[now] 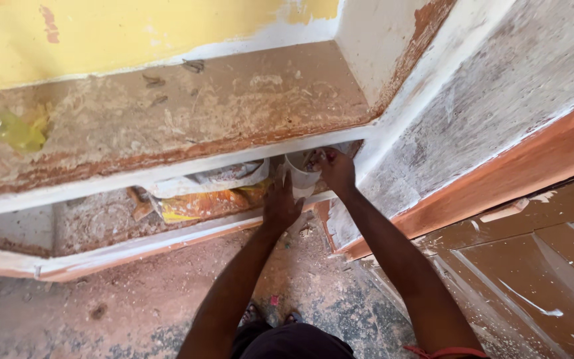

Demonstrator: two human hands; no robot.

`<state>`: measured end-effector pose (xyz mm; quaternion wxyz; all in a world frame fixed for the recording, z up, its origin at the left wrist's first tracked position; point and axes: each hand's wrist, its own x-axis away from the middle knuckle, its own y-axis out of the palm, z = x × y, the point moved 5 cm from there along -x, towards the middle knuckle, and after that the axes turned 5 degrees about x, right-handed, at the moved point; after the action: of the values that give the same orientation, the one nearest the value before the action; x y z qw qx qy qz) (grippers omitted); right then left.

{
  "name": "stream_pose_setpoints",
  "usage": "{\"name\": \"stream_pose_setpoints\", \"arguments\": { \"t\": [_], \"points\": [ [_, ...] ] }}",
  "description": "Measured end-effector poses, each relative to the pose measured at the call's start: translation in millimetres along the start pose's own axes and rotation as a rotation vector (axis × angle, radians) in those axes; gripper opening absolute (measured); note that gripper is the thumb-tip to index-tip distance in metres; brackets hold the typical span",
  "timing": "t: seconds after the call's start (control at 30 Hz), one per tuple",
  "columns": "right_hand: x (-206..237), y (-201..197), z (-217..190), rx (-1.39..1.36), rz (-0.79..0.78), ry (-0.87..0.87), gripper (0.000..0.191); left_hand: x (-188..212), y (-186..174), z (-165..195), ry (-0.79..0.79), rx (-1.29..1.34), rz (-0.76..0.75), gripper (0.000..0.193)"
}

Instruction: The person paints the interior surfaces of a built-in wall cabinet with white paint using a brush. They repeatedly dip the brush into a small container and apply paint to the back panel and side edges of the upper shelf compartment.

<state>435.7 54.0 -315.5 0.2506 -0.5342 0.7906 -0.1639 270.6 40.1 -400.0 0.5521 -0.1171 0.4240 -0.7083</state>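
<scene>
Hands meet at a white plastic container (299,178) that sits on the lower shelf (101,256) of a built-in wall recess, at its right end, close against the white-plastered side wall (393,179). The left hand (280,203) presses flat against the container's near side, fingers pointing up and spread, so its grip is loose and open rather than wrapped round. The right hand (335,169) comes in from the right with its fingers curled over the container's rim; that grip looks closed on the rim, though the fingertips are partly hidden. Just left of the container on the same shelf lie a crumpled orange and yellow bag (200,205) and a pale printed bag (217,178) on top of it. The upper shelf (187,113) is dusty and streaked with plaster, and a yellowish clear bottle (4,126) lies at its far left. A brown wooden door (533,252) spattered with white stands to the right.
</scene>
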Motion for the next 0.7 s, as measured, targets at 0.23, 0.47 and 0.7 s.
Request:
{"name": "stream_pose_setpoints", "arguments": {
  "t": [0.23,0.47,0.7],
  "points": [
    [-28.6,19.5,-12.8,0.061,-0.081,0.033,0.023,-18.8,-0.4,-12.0,-0.042,-0.011,-0.105,0.097],
    [-34.8,23.7,-13.0,0.615,-0.087,-0.006,0.031,-24.4,12.2,-28.1,0.011,-0.163,-0.170,0.088],
    [-35.2,23.3,-3.8,0.601,-0.003,-0.081,0.032,-22.7,27.7,-28.6,0.040,-0.561,-0.265,0.092]
  ]
}}
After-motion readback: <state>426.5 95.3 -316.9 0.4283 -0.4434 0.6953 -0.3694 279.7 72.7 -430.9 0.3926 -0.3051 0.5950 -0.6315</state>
